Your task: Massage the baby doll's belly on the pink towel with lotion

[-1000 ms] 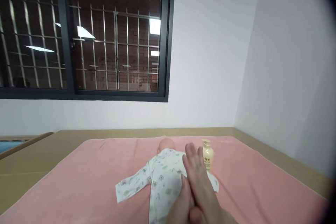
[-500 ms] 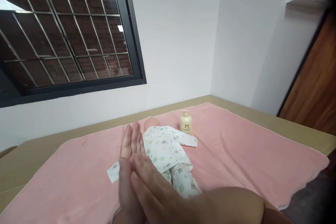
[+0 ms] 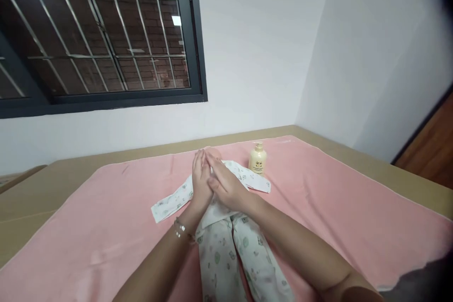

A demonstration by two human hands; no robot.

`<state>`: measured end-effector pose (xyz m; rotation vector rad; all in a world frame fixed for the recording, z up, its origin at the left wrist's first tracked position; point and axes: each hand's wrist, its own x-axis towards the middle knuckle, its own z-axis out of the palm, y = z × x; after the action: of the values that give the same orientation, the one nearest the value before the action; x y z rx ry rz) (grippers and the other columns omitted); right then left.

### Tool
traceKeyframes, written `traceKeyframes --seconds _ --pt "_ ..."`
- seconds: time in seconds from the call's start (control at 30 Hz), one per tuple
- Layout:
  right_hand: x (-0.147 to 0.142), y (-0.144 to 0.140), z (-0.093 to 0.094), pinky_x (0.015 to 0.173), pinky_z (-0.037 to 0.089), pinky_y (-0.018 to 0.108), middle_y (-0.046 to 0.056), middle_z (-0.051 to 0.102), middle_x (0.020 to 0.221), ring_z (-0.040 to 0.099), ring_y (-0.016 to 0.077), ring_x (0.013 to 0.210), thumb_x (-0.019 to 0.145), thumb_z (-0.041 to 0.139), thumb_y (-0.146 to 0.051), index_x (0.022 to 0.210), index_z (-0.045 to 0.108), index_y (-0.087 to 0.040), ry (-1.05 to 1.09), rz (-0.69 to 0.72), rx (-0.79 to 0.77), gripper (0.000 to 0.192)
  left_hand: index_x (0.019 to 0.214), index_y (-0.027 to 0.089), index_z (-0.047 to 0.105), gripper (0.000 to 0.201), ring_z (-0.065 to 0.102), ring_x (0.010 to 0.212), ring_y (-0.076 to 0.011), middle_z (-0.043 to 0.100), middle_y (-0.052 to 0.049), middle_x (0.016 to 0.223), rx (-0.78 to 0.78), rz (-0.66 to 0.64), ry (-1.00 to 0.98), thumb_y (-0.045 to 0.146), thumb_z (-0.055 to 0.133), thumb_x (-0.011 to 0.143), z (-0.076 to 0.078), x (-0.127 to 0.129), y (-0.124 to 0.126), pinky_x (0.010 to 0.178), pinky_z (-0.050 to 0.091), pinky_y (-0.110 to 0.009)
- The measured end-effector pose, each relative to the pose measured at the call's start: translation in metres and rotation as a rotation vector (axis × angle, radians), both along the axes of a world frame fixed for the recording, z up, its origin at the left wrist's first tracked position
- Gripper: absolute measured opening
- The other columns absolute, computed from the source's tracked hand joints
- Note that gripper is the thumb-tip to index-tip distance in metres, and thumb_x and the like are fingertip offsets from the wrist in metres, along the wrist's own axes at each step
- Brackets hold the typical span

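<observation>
Head view: hands [image 3: 212, 183] pressed together directly above doll [image 3: 226, 231].

1. I see the doll's suit [image 3: 231, 240] as soft matt printed cotton cloth under my left hand [image 3: 201, 184] and right hand [image 3: 226, 184].
2. The pink blanket [image 3: 336, 207] looks like plush, matt terry.
3. At two o'clock of the hands, the lotion bottle [image 3: 257, 161] is glossy cream plastic.
4. The bracelet [image 3: 181, 230] glints like metal.

bed [image 3: 71, 184] | pink blanket [image 3: 336, 207] spread on it | doll [image 3: 230, 245], lotion bottle [image 3: 257, 159] on blanket
</observation>
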<state>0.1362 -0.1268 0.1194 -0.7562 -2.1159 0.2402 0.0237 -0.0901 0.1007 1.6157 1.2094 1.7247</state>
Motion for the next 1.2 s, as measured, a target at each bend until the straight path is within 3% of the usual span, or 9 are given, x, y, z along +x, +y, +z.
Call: traceKeyframes --seconds 0.13,0.3,0.43,0.57,0.8,0.87,1.03,1.1,1.2 --pt "-0.006 0.039 -0.039 0.12 0.014 0.043 0.009 0.036 0.15 0.035 0.0166 0.138 0.102 0.022 -0.039 0.15 0.023 -0.015 -0.06 -0.04 -0.118 0.054 0.135 0.02 0.046 0.044 0.041 0.136 -0.0217 0.046 -0.01 0.146 -0.099 -0.054 -0.045 0.035 0.038 0.095 -0.035 -0.016 0.036 0.116 0.031 -0.041" --pt "0.001 0.068 -0.065 0.118 0.017 0.044 0.007 0.043 0.146 0.032 0.0181 0.139 0.102 0.024 -0.04 0.143 0.04 -0.019 -0.143 -0.112 -0.146 0.05 0.141 0.019 0.039 0.048 0.046 0.132 -0.0215 0.051 -0.012 0.141 -0.081 0.0 0.082 0.033 0.039 0.095 -0.068 -0.021 0.043 0.113 0.033 -0.042" --pt "0.006 0.081 -0.07 0.117 0.018 0.046 0.01 0.042 0.146 0.031 0.0227 0.14 0.1 0.029 -0.041 0.136 0.05 -0.017 -0.174 -0.345 -0.256 0.048 0.137 0.017 0.044 0.046 0.05 0.128 -0.0242 0.056 -0.013 0.135 -0.069 0.071 0.159 0.035 0.039 0.095 -0.069 -0.02 0.041 0.11 0.036 -0.045" --pt "-0.005 0.071 -0.072 0.115 0.021 0.047 0.023 0.04 0.144 0.032 0.0305 0.138 0.098 0.031 -0.036 0.14 0.043 -0.002 -0.295 -0.577 -0.248 0.055 0.13 0.018 0.052 0.043 0.051 0.126 -0.0242 0.058 -0.012 0.133 -0.039 0.104 0.17 0.039 0.034 0.097 -0.073 -0.02 0.04 0.11 0.036 -0.045" --pt "-0.002 0.077 -0.064 0.118 0.016 0.043 0.004 0.038 0.149 0.028 0.021 0.141 0.096 0.034 -0.026 0.14 0.047 -0.023 -0.382 -0.134 -0.102 0.045 0.134 0.016 0.049 0.048 0.052 0.126 -0.0246 0.057 -0.014 0.134 -0.035 0.121 0.129 0.042 0.032 0.098 -0.079 -0.02 0.04 0.109 0.038 -0.044" --pt "0.004 0.084 -0.063 0.117 0.018 0.046 0.007 0.037 0.149 0.028 0.0226 0.141 0.099 0.032 -0.035 0.14 0.047 -0.023 -0.345 -0.206 -0.176 0.045 0.133 0.016 0.05 0.047 0.052 0.125 -0.0249 0.057 -0.014 0.133 -0.02 0.114 0.15 0.042 0.032 0.098 -0.076 -0.02 0.039 0.108 0.038 -0.045" --pt "-0.005 0.059 -0.064 0.111 0.025 0.054 0.032 0.032 0.144 0.03 0.0399 0.137 0.096 0.035 -0.046 0.144 0.033 0.004 -0.429 -0.629 -0.356 0.07 0.131 0.017 0.051 0.046 0.05 0.127 -0.0239 0.056 -0.013 0.134 -0.05 0.118 0.152 0.043 0.032 0.098 -0.07 -0.017 0.035 0.11 0.036 -0.043" --pt "-0.01 0.046 -0.063 0.111 0.024 0.054 0.029 0.028 0.147 0.027 0.0402 0.139 0.094 0.039 -0.038 0.145 0.033 0.002 -0.47 -0.56 -0.282 0.065 0.129 0.017 0.053 0.045 0.051 0.126 -0.0232 0.057 -0.012 0.133 -0.057 0.12 0.132 0.043 0.032 0.098 -0.07 -0.017 0.035 0.109 0.037 -0.041" --pt "-0.007 0.047 -0.061 0.117 0.016 0.049 0.014 0.03 0.151 0.022 0.0291 0.143 0.093 0.04 -0.025 0.145 0.039 -0.014 -0.45 -0.253 -0.108 0.053 0.125 0.017 0.055 0.044 0.056 0.12 -0.0223 0.062 -0.011 0.126 -0.049 0.11 0.112 0.042 0.03 0.098 -0.069 -0.017 0.035 0.106 0.04 -0.04"
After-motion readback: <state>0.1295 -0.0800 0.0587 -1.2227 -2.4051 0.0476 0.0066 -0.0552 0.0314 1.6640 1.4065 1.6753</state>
